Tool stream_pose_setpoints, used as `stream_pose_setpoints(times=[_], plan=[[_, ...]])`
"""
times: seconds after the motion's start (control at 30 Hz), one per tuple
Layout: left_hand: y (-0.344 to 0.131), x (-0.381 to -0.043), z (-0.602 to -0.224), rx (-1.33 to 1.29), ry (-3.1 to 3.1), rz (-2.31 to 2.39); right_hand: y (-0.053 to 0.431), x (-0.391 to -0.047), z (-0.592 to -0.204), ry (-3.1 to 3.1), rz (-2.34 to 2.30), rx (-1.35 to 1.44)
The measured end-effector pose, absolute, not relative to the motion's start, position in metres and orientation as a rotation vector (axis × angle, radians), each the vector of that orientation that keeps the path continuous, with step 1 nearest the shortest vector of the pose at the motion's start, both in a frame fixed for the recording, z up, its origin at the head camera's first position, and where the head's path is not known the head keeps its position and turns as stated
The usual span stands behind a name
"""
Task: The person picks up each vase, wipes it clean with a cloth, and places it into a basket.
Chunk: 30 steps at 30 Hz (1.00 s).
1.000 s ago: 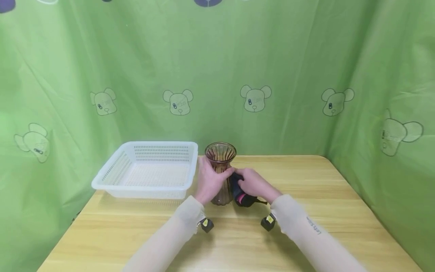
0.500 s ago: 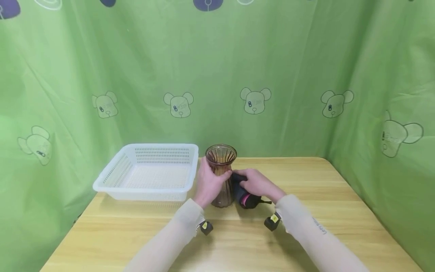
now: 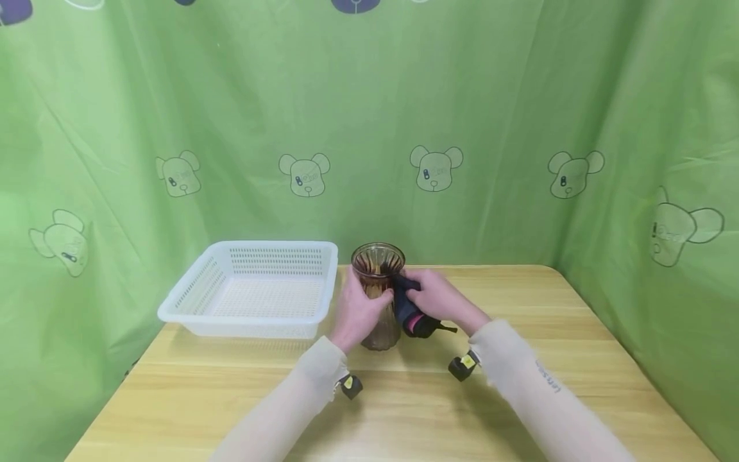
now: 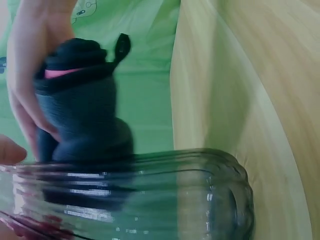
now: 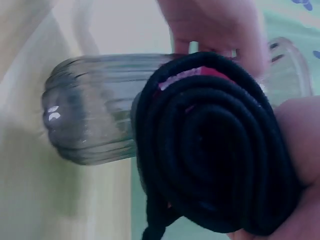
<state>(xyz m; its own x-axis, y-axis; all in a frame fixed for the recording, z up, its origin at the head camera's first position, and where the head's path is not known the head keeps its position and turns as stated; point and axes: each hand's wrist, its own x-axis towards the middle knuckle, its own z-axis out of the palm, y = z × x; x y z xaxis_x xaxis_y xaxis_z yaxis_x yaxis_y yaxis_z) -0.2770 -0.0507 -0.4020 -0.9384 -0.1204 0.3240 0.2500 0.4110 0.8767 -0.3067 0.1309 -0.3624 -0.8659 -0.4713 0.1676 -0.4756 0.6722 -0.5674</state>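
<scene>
A ribbed, amber-tinted glass vase with a flared rim stands upright on the table. My left hand grips it just under the rim, thumb across the near side. My right hand holds a rolled dark navy cloth against the vase's right side. The cloth's upper end overlaps the vase just below the rim. In the right wrist view, the spiral end of the rolled cloth shows a pink-and-white label, and a short loop hangs from it. The left wrist view catches the roll beside the vase.
Left of the vase sits a white perforated plastic basket, its right side close to my left hand. The wooden table ends at a green curtain printed with bear heads, which also hangs along both sides.
My right hand has moved the rolled cloth slightly right, then up and back toward the vase's neck; its lower end is higher now. The left hand keeps its grip on the vase.
</scene>
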Motion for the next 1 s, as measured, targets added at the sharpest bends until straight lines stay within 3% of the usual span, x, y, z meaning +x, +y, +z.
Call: stream_pose_setpoints(times=[0.57, 1.0], plan=[[-0.045, -0.276, -0.402, -0.067, -2.297, -1.547, 0.134, -0.306, -0.419, -3.074, 1.023, 0.735], [-0.052, -0.275, -0.401, -0.061, -2.329, -1.519, 0.134, -0.300, -0.356, -2.825, 1.094, 0.767]])
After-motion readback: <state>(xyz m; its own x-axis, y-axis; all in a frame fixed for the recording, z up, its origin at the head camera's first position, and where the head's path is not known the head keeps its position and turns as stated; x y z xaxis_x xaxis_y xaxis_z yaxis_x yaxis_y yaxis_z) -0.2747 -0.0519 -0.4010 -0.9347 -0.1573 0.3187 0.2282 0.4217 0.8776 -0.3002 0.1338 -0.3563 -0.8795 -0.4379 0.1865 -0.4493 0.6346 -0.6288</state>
